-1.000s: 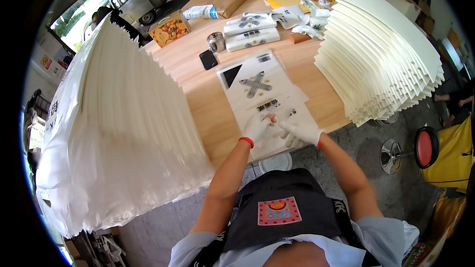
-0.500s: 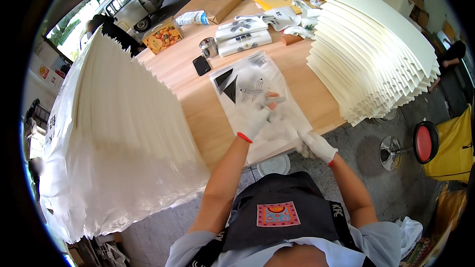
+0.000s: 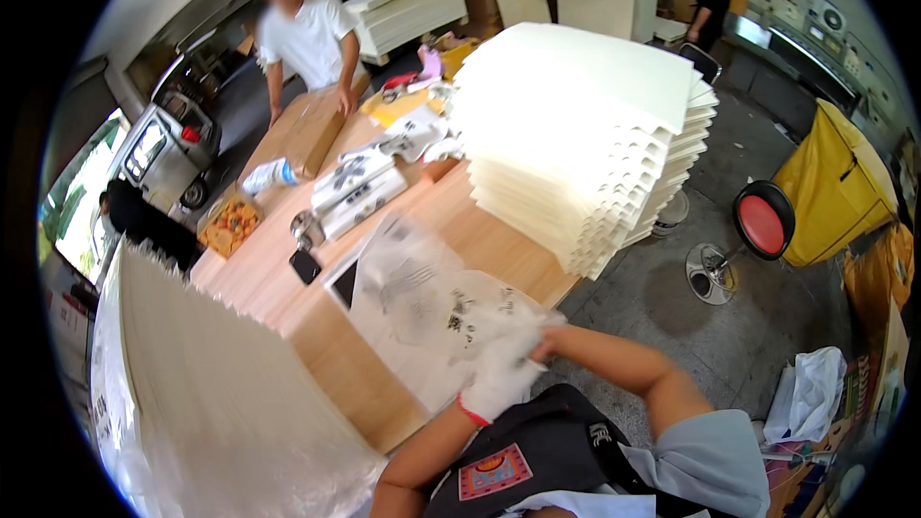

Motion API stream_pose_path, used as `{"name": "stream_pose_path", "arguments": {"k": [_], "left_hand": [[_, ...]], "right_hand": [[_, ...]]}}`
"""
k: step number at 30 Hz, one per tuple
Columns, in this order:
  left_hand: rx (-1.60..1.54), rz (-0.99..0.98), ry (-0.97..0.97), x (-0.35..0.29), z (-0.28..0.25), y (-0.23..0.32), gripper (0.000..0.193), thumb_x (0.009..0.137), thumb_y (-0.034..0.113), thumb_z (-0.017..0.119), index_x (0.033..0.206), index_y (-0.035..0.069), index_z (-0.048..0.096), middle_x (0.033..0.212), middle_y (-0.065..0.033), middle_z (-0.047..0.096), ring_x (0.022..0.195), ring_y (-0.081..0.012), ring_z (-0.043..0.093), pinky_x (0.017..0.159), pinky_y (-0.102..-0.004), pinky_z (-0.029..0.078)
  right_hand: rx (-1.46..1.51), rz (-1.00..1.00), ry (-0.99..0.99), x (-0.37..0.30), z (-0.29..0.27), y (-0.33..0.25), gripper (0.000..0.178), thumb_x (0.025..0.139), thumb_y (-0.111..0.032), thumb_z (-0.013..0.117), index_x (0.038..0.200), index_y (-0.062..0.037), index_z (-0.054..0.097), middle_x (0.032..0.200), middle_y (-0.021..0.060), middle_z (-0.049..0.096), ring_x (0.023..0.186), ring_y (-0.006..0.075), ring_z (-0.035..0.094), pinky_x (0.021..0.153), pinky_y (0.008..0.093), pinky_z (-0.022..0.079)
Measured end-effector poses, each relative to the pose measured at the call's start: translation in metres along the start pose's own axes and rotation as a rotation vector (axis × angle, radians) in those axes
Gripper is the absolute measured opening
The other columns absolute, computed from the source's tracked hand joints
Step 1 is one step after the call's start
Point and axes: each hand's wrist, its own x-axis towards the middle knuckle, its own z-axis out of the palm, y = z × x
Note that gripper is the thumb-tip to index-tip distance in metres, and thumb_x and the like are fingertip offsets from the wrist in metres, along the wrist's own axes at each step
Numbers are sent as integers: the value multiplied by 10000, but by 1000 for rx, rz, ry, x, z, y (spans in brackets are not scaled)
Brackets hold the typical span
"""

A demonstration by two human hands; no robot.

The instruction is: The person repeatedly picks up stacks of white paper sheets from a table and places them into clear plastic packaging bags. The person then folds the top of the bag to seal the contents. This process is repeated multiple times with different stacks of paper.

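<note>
A translucent plastic bag with dark print is lifted in folds above a white printed sheet on the table. My left hand, in a white glove with a red cuff, is closed on the bag's near edge, its fingertips smeared by motion. Crossing in from the right, my right hand meets the same edge beside the left. Its fingers are blurred and partly hidden by the bag, so their grip does not show.
A tall stack of thin white sheets rises at the left. Cream panels are piled at the right. Rolled printed bags, a phone and a metal pot lie farther back. Another person stands behind a cardboard box.
My view has swung to the right. The bag, lying flat before, is now raised and creased. My hands, apart earlier, have come together at its near edge.
</note>
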Motion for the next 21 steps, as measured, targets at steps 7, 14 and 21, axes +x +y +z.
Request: {"name": "stream_pose_path", "arguments": {"k": [7,14,21], "left_hand": [[-414,-567,146,43,-50,-18,255,932,127,522,1161,20,558,860,-42,588,642,-58,473,559,-203,402],[-427,-410,-27,97,-47,-34,294,920,107,515,1187,-17,519,1110,-71,599,789,-94,555,654,-234,481],[-635,-281,-80,145,-62,19,458,887,379,599,1176,29,538,1073,-108,615,822,-147,598,704,-266,500]], "right_hand": [[-232,-368,1332,-128,-206,65,260,824,-291,626,967,-80,675,969,89,667,859,240,636,787,353,500],[-820,-329,1098,-131,-276,153,269,837,-275,585,1015,-78,632,1063,94,631,1026,264,578,892,354,441],[-757,-688,1219,-124,-286,58,167,774,-179,650,832,-24,623,770,127,602,690,312,582,621,397,452]]}}
